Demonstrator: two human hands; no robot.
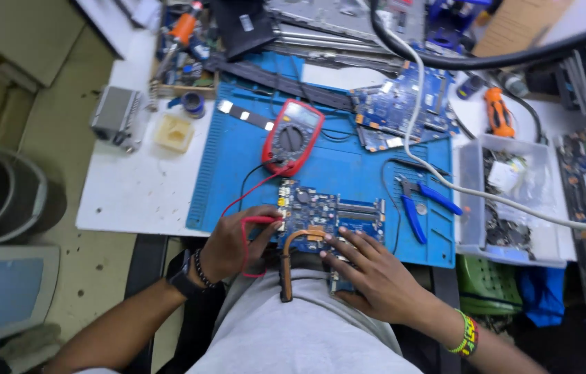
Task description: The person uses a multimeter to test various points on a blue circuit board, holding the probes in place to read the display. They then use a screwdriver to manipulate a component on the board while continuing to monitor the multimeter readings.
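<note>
From the head camera, a blue circuit board (327,215) lies at the near edge of a blue work mat (348,166) on the white counter (133,187). The left hand (234,242) has its fingers pinched on a red probe (259,220) touching the board's left edge. The right hand (369,266) rests on the board, fingers spread, grasping nothing. A red multimeter (293,135) sits behind. At right, a clear plastic bin (469,187) holds small dark parts and a crumpled bag; blue pliers (417,204) lie beside it.

Blue cutters (419,203) right on mat (348,166); spare board (403,107) behind; orange screwdriver (498,113), parts tray (469,201) beside.
</note>
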